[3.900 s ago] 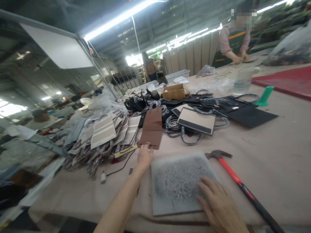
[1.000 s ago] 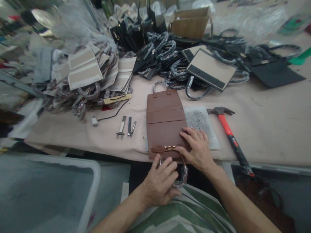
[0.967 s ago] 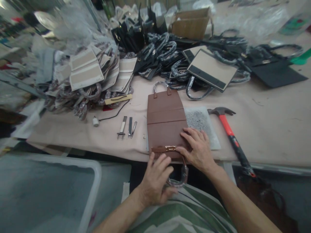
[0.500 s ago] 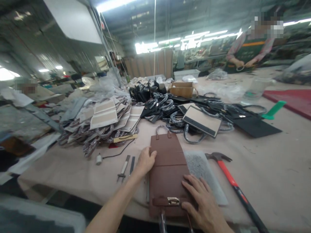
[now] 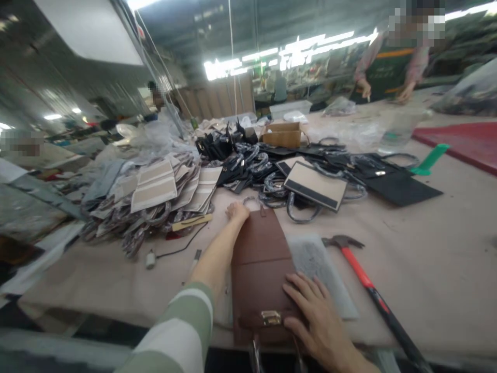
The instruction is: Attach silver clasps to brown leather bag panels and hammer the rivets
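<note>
A flat, unfolded brown handbag lies at the table's front, a gold clasp near its lower end and handles at both ends. At its far left corner, beside the far handle, my left hand has its fingers curled over the edge; the fingertips are partly hidden. My right hand rests open, fingers spread, on the bag's right edge close to the clasp. Under the right hand's side of the bag, a grey slab shows. To its right lies a claw hammer with a red and black handle.
Piles of beige-lined bag pieces and black bag pieces lie beyond. A cardboard box, a green tool and a red board are further back. Another person stands across the table.
My left hand has moved away from me along the bag's left edge to its far corner. My right hand stays on the bag. The view has shifted slightly.
</note>
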The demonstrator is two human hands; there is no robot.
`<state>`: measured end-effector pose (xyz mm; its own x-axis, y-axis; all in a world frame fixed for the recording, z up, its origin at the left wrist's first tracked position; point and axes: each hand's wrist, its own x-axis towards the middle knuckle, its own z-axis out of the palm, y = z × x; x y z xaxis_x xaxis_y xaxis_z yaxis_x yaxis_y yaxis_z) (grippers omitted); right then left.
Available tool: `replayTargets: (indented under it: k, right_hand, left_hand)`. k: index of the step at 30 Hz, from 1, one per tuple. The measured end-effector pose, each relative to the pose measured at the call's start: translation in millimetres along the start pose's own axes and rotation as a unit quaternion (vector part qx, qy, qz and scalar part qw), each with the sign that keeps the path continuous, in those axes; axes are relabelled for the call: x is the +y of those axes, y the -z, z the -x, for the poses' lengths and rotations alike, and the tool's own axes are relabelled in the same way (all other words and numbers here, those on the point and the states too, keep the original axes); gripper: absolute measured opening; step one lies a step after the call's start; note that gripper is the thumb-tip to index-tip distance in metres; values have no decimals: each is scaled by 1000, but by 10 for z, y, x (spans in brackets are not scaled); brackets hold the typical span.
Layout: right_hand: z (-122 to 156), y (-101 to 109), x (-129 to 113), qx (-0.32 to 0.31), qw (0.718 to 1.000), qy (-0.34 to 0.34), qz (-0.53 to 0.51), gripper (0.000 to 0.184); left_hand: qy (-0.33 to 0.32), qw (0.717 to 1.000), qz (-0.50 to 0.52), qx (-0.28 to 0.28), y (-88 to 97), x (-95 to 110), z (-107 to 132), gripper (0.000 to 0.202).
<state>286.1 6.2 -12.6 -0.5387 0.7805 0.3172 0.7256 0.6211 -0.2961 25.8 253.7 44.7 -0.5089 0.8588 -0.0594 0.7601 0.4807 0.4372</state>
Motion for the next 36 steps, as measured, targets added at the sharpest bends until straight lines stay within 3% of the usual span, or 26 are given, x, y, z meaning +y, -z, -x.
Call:
replayTargets:
  k: [5, 7, 9, 11, 13, 16, 20, 24, 27, 30, 33, 36]
  right_hand:
    - [-53, 43, -137, -19, 998, -40, -36, 45]
    - [-78, 26, -161, -14, 998, -49, -37, 43]
    - [-104, 7, -179, -4, 998, -56, -29, 41]
    - [-138, -7, -193, 9, 998, -69, -13, 41]
    - [-178, -14, -204, 18, 997, -81, 2, 40]
    - [-225, -10, -221, 14, 996, -87, 13, 39]
    - [-237, -3, -241, 12, 995, -95, 13, 38]
    - [-232, -14, -241, 19, 996, -91, 9, 38]
    - [-237, -32, -240, 23, 996, -90, 14, 39]
    - [-244, -57, -233, 27, 996, -81, 21, 39]
    - [-252, -76, -197, 37, 997, -61, 17, 37]
    - [-272, -87, -106, 41, 998, -40, 10, 37]
  left_hand:
    - [-22, 999, 2, 23, 104, -219, -200, 26]
    - [-89, 987, 76, 114, 226, -306, -273, 23]
    - [-149, 954, 171, 194, 350, -315, -320, 17]
    - [-173, 932, 231, 220, 411, -235, -357, 13]
    - [-172, 933, 247, 198, 372, -103, -401, 12]
    - [-156, 950, 243, 123, 163, 47, -456, 9]
    - [-112, 964, 234, 57, -91, -95, -351, 17]
    - [-176, 963, 197, 57, 9, -601, 128, 23]
    - [-256, 947, 187, 53, 192, -1063, 789, 28]
    - [-305, 935, 177, 31, 248, -1429, 1573, 34]
    - [-335, 933, 129, -14, 143, -1566, 2193, 39]
    - [-330, 942, 61, -26, 14, -1499, 2444, 43]
